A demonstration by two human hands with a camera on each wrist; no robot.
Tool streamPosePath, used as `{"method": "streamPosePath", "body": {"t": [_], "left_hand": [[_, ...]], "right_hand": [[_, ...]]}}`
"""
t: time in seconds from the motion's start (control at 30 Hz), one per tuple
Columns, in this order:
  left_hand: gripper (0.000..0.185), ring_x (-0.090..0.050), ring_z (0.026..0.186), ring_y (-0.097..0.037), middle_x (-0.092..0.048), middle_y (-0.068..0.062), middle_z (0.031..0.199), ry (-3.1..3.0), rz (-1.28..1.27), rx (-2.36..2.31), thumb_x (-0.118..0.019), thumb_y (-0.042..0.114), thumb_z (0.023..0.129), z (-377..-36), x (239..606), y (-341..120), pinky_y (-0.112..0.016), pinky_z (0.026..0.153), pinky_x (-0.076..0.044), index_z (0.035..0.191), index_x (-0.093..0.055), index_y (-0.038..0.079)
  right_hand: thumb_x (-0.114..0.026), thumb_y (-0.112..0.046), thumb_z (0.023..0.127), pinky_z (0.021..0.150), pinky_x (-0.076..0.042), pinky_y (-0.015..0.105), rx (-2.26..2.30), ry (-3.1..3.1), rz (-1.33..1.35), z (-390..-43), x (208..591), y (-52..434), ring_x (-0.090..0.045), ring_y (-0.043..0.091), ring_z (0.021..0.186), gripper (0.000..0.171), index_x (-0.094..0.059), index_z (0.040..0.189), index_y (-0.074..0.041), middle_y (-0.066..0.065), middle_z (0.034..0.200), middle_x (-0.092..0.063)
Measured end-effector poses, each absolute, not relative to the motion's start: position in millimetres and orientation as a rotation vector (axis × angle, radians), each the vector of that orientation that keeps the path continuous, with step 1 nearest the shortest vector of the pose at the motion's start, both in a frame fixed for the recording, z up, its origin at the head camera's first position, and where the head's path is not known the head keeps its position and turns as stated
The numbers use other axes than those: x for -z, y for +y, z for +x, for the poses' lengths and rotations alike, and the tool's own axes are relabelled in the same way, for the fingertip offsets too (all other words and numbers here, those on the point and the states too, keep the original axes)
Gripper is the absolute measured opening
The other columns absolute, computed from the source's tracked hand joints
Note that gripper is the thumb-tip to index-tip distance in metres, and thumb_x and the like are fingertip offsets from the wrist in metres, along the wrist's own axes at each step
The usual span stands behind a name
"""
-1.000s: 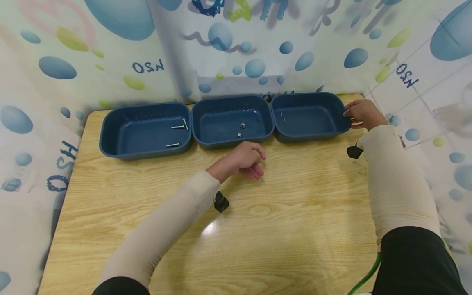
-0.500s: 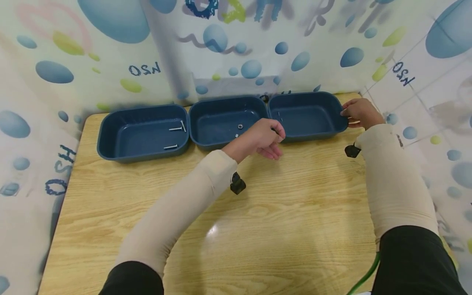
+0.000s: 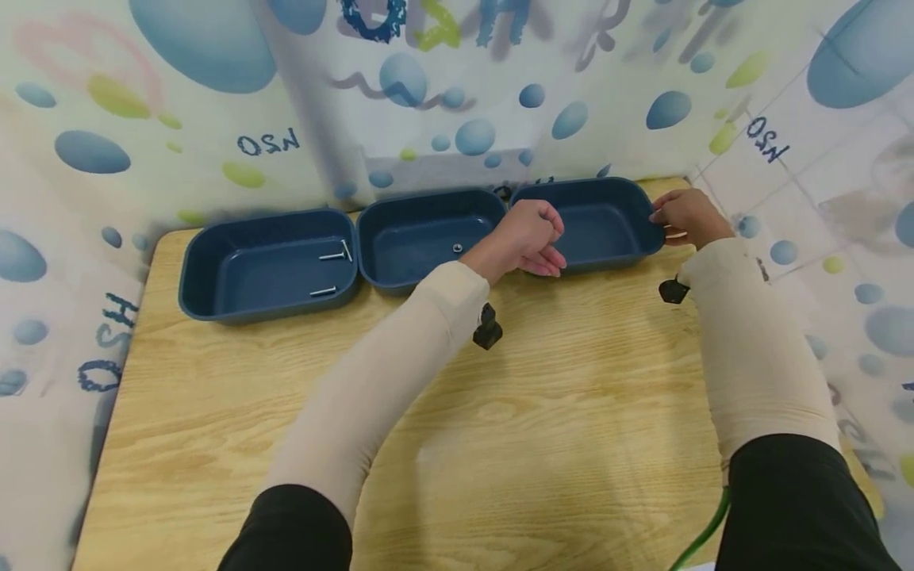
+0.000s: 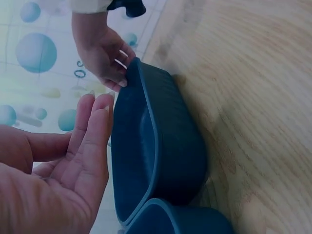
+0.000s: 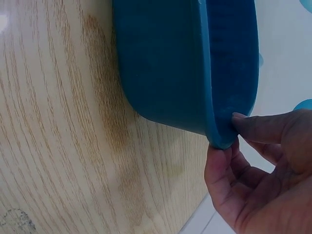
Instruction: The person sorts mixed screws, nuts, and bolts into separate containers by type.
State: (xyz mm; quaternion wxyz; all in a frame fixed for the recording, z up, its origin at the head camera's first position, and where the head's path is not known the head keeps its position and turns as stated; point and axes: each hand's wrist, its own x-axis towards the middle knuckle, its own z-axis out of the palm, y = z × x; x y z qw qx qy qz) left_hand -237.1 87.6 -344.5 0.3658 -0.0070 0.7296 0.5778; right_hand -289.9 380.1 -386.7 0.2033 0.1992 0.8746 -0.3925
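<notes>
My left hand [image 3: 531,238] has moved up from the table to the right bin [image 3: 607,218], fingers loose & holding nothing. My right hand [image 3: 685,218] pinches its rim, so I think I'm set to lift it w/ both.

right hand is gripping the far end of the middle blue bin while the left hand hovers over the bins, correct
Not quite. The right hand grips the far end of the right blue bin, not the middle one; the head view and the right wrist view show this. The left hand does hover over the bins.

Wooden table [image 3: 500,444], light grain. Bearing three dark blue tubs in a row at the far edge: left tub [image 3: 267,266], middle tub [image 3: 428,238], and right tub [image 3: 607,222] between both hands.
</notes>
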Motion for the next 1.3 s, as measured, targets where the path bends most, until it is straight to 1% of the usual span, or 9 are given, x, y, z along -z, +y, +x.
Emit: {"method": "streamPosePath", "body": {"t": [0.2, 0.4, 0.67, 0.83, 0.97, 1.03, 1.1, 1.2, 1.3], "left_hand": [[0.015, -0.070, 0.068, -0.032, -0.070, -0.018, 0.079, 1.879, -0.048, -1.500, -0.045, 0.012, 0.104, -245, 352, 90, -0.037, 0.062, -0.059, 0.113, -0.056, 0.016], [0.026, -0.070, 0.066, -0.032, -0.070, -0.018, 0.078, 1.880, -0.056, -1.503, -0.047, 0.011, 0.103, -245, 357, 86, -0.038, 0.061, -0.058, 0.127, -0.054, 0.016], [0.029, -0.070, 0.067, -0.032, -0.071, -0.020, 0.082, 1.879, -0.073, -1.512, -0.047, 0.013, 0.103, -244, 357, 81, -0.040, 0.067, -0.059, 0.131, -0.053, 0.014], [0.021, -0.070, 0.068, -0.033, -0.070, -0.019, 0.080, 1.894, -0.083, -1.514, -0.048, 0.015, 0.103, -243, 359, 79, -0.038, 0.063, -0.059, 0.123, -0.055, 0.015], [0.014, -0.070, 0.067, -0.033, -0.070, -0.018, 0.078, 1.899, -0.076, -1.532, -0.051, 0.020, 0.103, -242, 359, 80, -0.037, 0.060, -0.059, 0.115, -0.057, 0.017], [0.015, -0.070, 0.068, -0.033, -0.070, -0.017, 0.077, 1.897, -0.070, -1.540, -0.051, 0.024, 0.102, -240, 359, 81, -0.037, 0.061, -0.059, 0.115, -0.057, 0.019], [0.017, -0.070, 0.069, -0.032, -0.070, -0.016, 0.077, 1.904, -0.049, -1.544, -0.051, 0.026, 0.102, -238, 358, 80, -0.037, 0.062, -0.059, 0.118, -0.057, 0.020], [0.022, -0.071, 0.072, -0.032, -0.071, -0.016, 0.078, 1.922, -0.010, -1.548, -0.051, 0.029, 0.102, -235, 354, 77, -0.037, 0.067, -0.059, 0.123, -0.056, 0.023], [0.025, -0.071, 0.072, -0.030, -0.071, -0.015, 0.079, 1.980, 0.046, -1.566, -0.051, 0.030, 0.102, -230, 345, 69, -0.037, 0.073, -0.058, 0.127, -0.055, 0.025]], "right_hand": [[-0.053, -0.014, 0.099, 0.093, -0.049, 0.047, 1.129, 2.407, 0.544, -291, 388, 372, -0.060, 0.013, 0.077, 0.026, -0.048, 0.123, -0.004, -0.005, 0.086, -0.055], [-0.052, -0.014, 0.100, 0.089, -0.051, 0.044, 1.099, 2.418, 0.538, -294, 387, 368, -0.059, 0.013, 0.077, 0.022, -0.049, 0.120, -0.005, -0.003, 0.090, -0.054], [-0.051, -0.014, 0.100, 0.091, -0.051, 0.047, 1.090, 2.428, 0.531, -299, 387, 365, -0.060, 0.012, 0.075, 0.021, -0.049, 0.120, -0.006, -0.004, 0.086, -0.055], [-0.052, -0.015, 0.100, 0.089, -0.052, 0.045, 1.103, 2.421, 0.518, -301, 391, 366, -0.060, 0.012, 0.075, 0.022, -0.049, 0.120, -0.006, -0.004, 0.087, -0.056], [-0.052, -0.019, 0.099, 0.087, -0.053, 0.044, 1.086, 2.435, 0.510, -299, 393, 369, -0.060, 0.015, 0.080, 0.031, -0.048, 0.126, -0.003, 0.001, 0.096, -0.056], [-0.052, -0.024, 0.099, 0.087, -0.054, 0.043, 1.050, 2.445, 0.508, -295, 394, 372, -0.060, 0.020, 0.090, 0.040, -0.047, 0.131, -0.001, 0.008, 0.108, -0.055], [-0.052, -0.031, 0.098, 0.088, -0.053, 0.044, 1.008, 2.452, 0.498, -290, 395, 376, -0.058, 0.030, 0.103, 0.050, -0.045, 0.136, 0.001, 0.019, 0.122, -0.052], [-0.051, -0.044, 0.097, 0.095, -0.049, 0.050, 0.935, 2.471, 0.463, -281, 393, 382, -0.048, 0.043, 0.122, 0.067, -0.038, 0.144, 0.002, 0.029, 0.140, -0.041], [-0.047, -0.055, 0.095, 0.099, -0.043, 0.057, 0.838, 2.538, 0.396, -273, 385, 386, -0.041, 0.049, 0.127, 0.084, -0.027, 0.149, 0.005, 0.034, 0.146, -0.033]]}}
